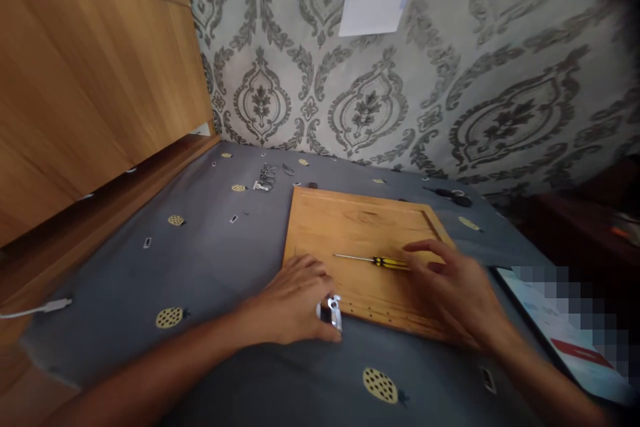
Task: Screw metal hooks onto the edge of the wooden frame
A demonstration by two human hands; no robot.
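A flat wooden panel [360,227] with a raised rim and a row of small holes along its near side lies on the grey cloth. My left hand [300,297] rests over its near left corner, thumb and fingers closed around a shiny metal hinge [332,313]. Part of the hinge is hidden by the fingers. On the panel lies a yellow and black screwdriver [387,262], its blade pointing left. My right hand [453,283] is at the handle's end, fingers apart and slightly blurred; no firm grip on the screwdriver shows.
Several small metal pieces [265,177] lie on the cloth behind the panel to the left. Dark-handled scissors [450,195] are at the back right. A tablet-like screen [545,320] sits at the right, a white cable [50,305] at the left. A wooden cabinet [100,80] borders the left side.
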